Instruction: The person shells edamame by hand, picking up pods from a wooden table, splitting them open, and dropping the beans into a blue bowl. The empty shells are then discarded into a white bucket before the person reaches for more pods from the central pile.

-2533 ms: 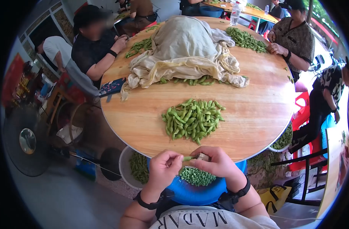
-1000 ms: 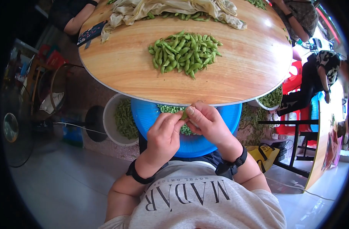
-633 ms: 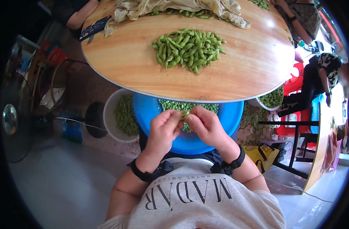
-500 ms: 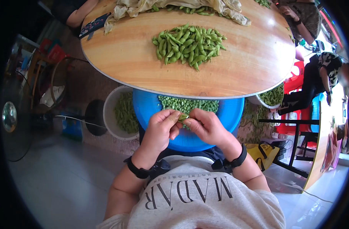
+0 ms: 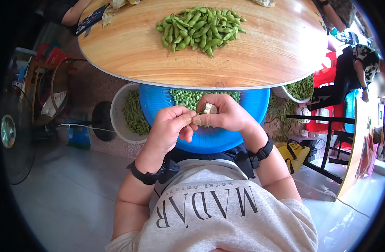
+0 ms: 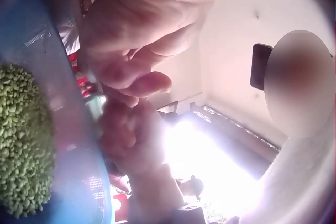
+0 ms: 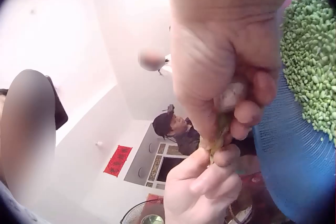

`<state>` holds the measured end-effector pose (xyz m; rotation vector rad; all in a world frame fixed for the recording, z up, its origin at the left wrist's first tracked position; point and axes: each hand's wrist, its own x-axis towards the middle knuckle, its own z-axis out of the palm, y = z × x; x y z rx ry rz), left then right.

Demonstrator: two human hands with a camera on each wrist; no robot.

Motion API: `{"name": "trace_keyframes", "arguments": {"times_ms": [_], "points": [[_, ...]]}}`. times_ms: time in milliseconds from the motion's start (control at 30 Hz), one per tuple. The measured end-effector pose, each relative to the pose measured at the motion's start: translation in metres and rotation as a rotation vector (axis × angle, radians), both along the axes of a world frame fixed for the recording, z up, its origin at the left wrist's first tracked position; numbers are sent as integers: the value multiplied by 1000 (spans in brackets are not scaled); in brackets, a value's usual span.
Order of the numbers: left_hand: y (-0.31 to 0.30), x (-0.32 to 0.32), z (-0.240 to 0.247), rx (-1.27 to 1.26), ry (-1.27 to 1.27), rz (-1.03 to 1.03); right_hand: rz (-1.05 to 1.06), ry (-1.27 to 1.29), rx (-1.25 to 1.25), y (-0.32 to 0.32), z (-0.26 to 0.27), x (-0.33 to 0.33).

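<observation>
while the left hand [image 5: 169,128] pinches one end of a soybean pod [image 7: 222,124] between thumb and finger, the right hand [image 5: 226,113] pinches the other, its remaining fingers curled inward. a pale thing [image 5: 210,109] sits inside that curl; what it is i cannot tell. the pod hangs in the air above the blue plastic basin [image 5: 203,147], whose shelled green beans [image 5: 186,98] lie heaped toward the far rim. if the thumbs squeeze hard with the pod aimed outward, a bean could shoot past the near rim onto the floor [image 5: 74,180]; a slack pinch could drop the husk among the clean beans. just left of the basin stands a white bucket [image 5: 118,126] of pods or husks, hard to say which. beyond, the wooden table [image 5: 280,63] overhangs the basin's far rim, and a loose pile of pods [image 5: 201,31] lies back from the table's near edge; raking it carelessly could spill some over.
</observation>
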<state>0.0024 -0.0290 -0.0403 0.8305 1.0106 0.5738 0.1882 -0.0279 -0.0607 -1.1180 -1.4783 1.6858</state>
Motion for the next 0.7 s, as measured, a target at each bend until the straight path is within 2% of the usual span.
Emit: {"name": "trace_keyframes", "arguments": {"times_ms": [33,133,333,433,533,567,633,700], "points": [[1,0,-1,-2,27,-4,10,22,-94,1,2,0],[5,-3,-5,21,78,-34,-6,21,-135,4,-4,-2],[5,-8,-26,279,292,-102,61,-157,15,14,-23,-7],[5,-22,-32,271,321,-12,47,-312,187,15,-49,-9],[12,-60,-49,546,671,123,299,-969,352,22,-91,-14],[15,-75,-53,601,760,172,338,-1130,326,21,-102,-21],[19,-98,-49,613,1025,206,407,-1087,327,21,-115,-42],[19,-117,-50,890,1303,165,517,-1070,319,19,-127,-64]]}}
